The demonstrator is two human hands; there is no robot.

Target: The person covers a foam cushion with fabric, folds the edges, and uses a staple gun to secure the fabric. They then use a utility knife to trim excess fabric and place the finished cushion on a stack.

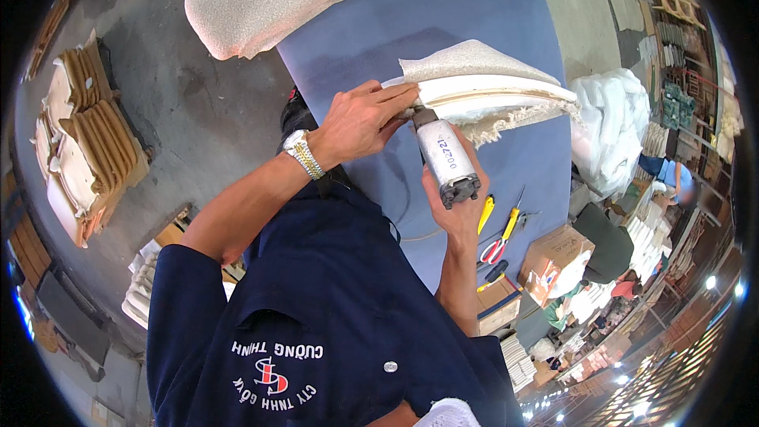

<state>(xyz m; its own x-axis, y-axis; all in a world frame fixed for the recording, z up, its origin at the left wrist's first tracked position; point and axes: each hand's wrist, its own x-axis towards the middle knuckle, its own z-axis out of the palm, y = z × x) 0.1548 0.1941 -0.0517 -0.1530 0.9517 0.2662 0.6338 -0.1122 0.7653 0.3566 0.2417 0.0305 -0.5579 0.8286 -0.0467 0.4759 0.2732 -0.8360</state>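
The right hand (457,190) is wrapped tightly around a pneumatic stapler (444,160) and points its nose up into the underside edge of a padded seat panel (490,95). This panel lies near the middle of the blue worktable (371,39), nearer its right edge. The left hand (360,120) lies flat, fingers pressed together, and holds the beige fabric (466,59) down on the panel rim, just beside the stapler nose. To do it well, I think the fabric must stay stretched and smooth, the nose square on the frame, the fingers apart from it. Scissors (500,241) lie near the table's right edge.
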